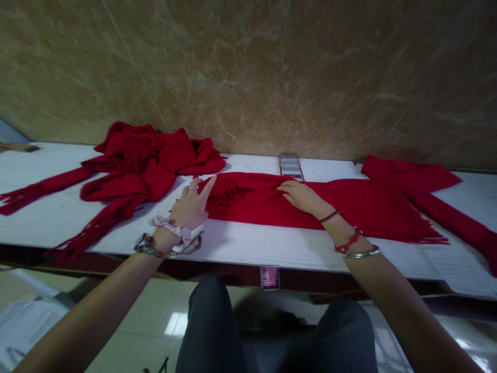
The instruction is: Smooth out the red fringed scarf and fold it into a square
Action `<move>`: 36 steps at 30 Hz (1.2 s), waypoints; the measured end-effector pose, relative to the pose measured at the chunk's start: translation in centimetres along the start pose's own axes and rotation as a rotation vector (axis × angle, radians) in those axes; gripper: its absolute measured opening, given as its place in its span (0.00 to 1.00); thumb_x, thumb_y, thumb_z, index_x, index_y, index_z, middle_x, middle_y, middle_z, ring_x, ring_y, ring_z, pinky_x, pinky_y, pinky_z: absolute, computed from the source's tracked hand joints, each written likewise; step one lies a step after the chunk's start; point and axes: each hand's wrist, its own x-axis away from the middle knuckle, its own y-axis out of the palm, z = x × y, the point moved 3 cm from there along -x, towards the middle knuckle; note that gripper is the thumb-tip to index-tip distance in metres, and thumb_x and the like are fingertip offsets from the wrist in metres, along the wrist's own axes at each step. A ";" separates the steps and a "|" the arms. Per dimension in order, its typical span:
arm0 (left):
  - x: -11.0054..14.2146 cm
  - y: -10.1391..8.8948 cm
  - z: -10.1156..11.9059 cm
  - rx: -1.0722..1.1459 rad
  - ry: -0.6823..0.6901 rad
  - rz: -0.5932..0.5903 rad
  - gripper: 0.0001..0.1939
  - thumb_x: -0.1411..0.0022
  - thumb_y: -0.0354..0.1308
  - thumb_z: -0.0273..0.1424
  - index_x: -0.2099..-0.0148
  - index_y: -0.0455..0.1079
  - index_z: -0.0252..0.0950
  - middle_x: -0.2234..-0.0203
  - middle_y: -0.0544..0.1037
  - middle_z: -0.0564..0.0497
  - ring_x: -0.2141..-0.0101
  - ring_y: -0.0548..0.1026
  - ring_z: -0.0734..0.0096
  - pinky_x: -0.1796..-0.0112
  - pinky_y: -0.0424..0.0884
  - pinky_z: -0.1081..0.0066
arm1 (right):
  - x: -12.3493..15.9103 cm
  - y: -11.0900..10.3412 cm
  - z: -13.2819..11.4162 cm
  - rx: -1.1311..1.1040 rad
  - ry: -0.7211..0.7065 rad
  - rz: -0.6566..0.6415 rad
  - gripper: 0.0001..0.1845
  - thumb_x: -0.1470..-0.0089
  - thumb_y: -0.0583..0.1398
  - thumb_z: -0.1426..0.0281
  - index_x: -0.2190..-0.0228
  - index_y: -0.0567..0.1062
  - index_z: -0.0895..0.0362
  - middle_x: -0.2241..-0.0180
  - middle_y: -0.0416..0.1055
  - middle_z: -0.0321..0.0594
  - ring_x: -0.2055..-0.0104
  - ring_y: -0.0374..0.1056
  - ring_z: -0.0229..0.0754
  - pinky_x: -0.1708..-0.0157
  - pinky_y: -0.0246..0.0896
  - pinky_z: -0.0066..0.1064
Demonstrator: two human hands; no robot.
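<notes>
A red fringed scarf (pixel 267 210) lies lengthwise on the white table in front of me, with a fold along its far edge and a bunch of fringe near its left end. My left hand (pixel 190 207) rests at that left end, thumb and forefinger spread apart; its other fingertips are partly hidden. On the middle of the scarf lies my right hand (pixel 303 198), fingers stretched out and touching the folded upper layer. Neither hand visibly grasps the cloth.
A loose heap of red scarves (pixel 151 160) lies to the left. Another folded red scarf (pixel 415 173) is at the right. A phone-like flat object (pixel 291 168) sits behind the middle scarf, near the marbled wall (pixel 248 77). The white table (pixel 240 243) is narrow, its front edge close to my knees.
</notes>
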 end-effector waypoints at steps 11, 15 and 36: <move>-1.7 1.2 -1.1 0.129 -0.008 0.175 0.43 0.51 0.55 0.28 0.36 0.38 0.38 0.45 0.53 0.37 0.46 0.55 0.45 0.53 0.61 0.53 | 0.0 0.3 -0.3 0.039 -0.026 0.024 0.17 0.45 0.50 0.75 0.56 0.71 0.63 0.55 0.68 0.49 0.52 0.63 0.44 0.53 0.60 0.36; -1.2 0.7 -0.9 0.039 -0.160 0.170 0.42 0.53 0.56 0.24 0.37 0.43 0.40 0.43 0.51 0.37 0.45 0.51 0.40 0.55 0.62 0.49 | -0.1 0.3 -0.4 0.025 -0.027 0.017 0.17 0.45 0.50 0.75 0.56 0.71 0.63 0.55 0.68 0.50 0.52 0.62 0.45 0.53 0.59 0.36; -1.6 -0.3 -2.4 0.003 -0.082 0.014 0.38 0.48 0.44 0.19 0.36 0.39 0.37 0.57 0.66 0.38 0.62 0.72 0.54 0.65 0.68 0.63 | 0.8 1.1 -0.7 -0.052 -0.033 0.092 0.18 0.45 0.49 0.74 0.55 0.70 0.62 0.53 0.67 0.49 0.49 0.59 0.44 0.51 0.56 0.39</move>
